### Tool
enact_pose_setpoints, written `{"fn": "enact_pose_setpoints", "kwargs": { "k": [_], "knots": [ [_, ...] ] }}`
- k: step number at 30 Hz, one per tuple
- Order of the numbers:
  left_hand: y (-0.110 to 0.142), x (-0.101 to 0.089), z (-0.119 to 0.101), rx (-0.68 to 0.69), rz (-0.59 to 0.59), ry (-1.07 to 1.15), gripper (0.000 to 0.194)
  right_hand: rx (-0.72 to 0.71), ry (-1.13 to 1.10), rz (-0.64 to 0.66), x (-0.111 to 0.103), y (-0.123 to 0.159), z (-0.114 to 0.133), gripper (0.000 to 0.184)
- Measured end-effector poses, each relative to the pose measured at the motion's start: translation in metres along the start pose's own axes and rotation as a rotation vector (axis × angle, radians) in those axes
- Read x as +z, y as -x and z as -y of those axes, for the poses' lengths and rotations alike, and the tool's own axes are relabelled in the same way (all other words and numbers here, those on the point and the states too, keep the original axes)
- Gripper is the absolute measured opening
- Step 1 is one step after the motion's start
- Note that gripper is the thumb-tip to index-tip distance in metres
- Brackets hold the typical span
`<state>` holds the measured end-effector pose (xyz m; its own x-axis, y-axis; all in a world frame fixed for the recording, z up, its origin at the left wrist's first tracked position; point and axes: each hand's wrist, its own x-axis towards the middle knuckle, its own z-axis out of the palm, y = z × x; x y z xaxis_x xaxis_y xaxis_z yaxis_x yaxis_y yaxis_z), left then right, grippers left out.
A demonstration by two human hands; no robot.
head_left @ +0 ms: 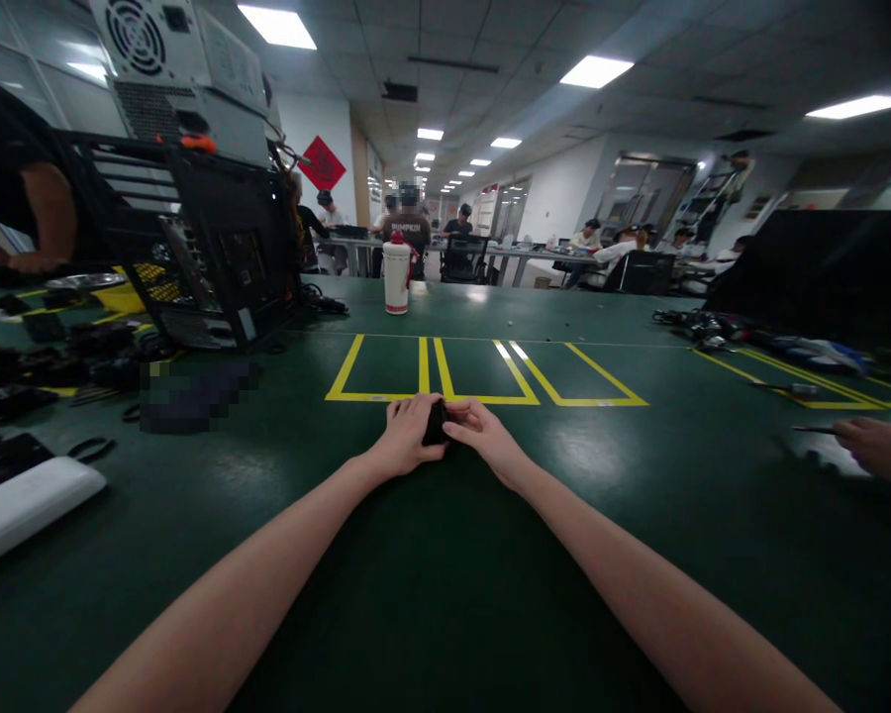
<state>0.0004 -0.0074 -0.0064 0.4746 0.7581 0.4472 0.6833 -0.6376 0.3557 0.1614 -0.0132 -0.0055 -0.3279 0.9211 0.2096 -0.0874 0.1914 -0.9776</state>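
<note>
Near taped edge (509,401) — black object (435,424), roomy tabletop (445,564)

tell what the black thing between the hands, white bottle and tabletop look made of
Black thing: perhaps matte plastic, evenly dark, but mostly covered.
White bottle: probably plastic or painted metal, smooth, opaque.
Green tabletop: maybe rubber or vinyl, semi-gloss, showing soft light patches.

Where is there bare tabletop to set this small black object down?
Free: the green tabletop between the forearms; the stretch between the right hand and the co-worker's hand; inside the yellow tape outlines ahead. Crowded: left, with the black computer case, dark parts and white object; far right, with tangled cables.
</note>
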Motion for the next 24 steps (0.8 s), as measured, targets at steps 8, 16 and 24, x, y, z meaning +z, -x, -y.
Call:
{"fn": "enact_pose_setpoints", "kwargs": {
  "k": [8, 16, 24],
  "knots": [
    [-0.003, -0.002, 0.0, -0.04, 0.036, 0.029, 0.055, 0.058, 0.071, -0.01, -0.003, -0.004, -0.004, 0.028],
    [-0.004, 0.0, 0.0, -0.056, 0.032, 0.022, 0.055, 0.012, 0.031, -0.02, -0.003, -0.005, -0.006, 0.029],
    [-0.005, 0.001, 0.004, -0.06, 0.061, 0.066, 0.055, 0.05, 0.053, 0.021, -0.007, -0.008, -0.008, 0.029]
  ]
}}
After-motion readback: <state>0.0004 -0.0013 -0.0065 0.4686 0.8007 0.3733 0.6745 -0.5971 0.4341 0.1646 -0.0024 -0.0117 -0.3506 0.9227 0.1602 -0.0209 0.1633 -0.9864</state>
